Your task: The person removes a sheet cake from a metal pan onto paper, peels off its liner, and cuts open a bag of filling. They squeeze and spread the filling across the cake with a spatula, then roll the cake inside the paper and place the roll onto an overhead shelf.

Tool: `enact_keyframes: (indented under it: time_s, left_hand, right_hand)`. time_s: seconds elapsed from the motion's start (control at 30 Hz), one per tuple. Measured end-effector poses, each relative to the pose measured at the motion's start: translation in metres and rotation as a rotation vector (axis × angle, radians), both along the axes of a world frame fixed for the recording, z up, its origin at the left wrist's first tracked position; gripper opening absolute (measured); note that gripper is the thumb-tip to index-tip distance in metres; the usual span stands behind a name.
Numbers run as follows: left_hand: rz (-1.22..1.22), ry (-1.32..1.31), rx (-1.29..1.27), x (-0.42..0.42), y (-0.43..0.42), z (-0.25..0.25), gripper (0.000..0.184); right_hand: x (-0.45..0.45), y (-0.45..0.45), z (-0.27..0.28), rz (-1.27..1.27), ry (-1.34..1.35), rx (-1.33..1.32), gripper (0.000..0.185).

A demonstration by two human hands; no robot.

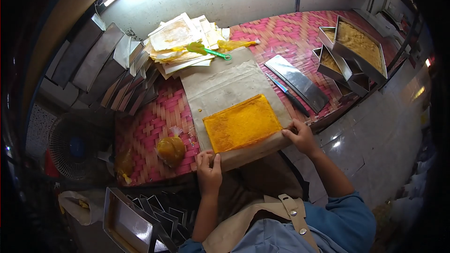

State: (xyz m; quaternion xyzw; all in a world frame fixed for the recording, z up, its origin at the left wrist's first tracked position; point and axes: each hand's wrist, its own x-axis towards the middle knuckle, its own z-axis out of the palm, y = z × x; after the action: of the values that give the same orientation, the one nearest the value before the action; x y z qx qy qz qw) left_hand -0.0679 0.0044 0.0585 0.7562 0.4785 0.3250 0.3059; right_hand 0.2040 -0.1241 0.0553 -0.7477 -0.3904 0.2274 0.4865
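A flat rectangular orange-yellow sponge cake [241, 124] lies on a sheet of brown paper [220, 86] at the table's near side. At the paper's near left corner, my left hand [209, 173] pinches the edge. My right hand [300, 137] grips the near right edge, close to the cake's corner. Beyond the right side of the cake lie a knife [287, 93] with a black handle and a broad shiny metal plate [298, 83]. A green-handled spatula [211, 52] with yellow filling on its blade rests at the paper's far end.
Used paper sheets [176, 35] are piled at the back left. Filled cake tins [358, 47] stack at the right. Metal tins [101, 56] stand at the left, above a fan [75, 145]. A bag of brown filling [171, 150] sits on the pink woven-patterned table cover [161, 107]. More tins [133, 220] stand below.
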Motion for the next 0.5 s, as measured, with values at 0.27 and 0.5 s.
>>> enact_keyframes:
  time_s: [0.27,0.5]
  left_hand:
    - [0.003,-0.148,-0.018,0.01,0.029,-0.024,0.021]
    - [-0.031,-0.057,-0.142,0.014,0.056,-0.012,0.02]
  right_hand:
    - [0.02,0.031,0.0,0.161,-0.321,0.232,0.018]
    - [0.026,0.057,0.017,0.187,-0.244,-0.062,0.02]
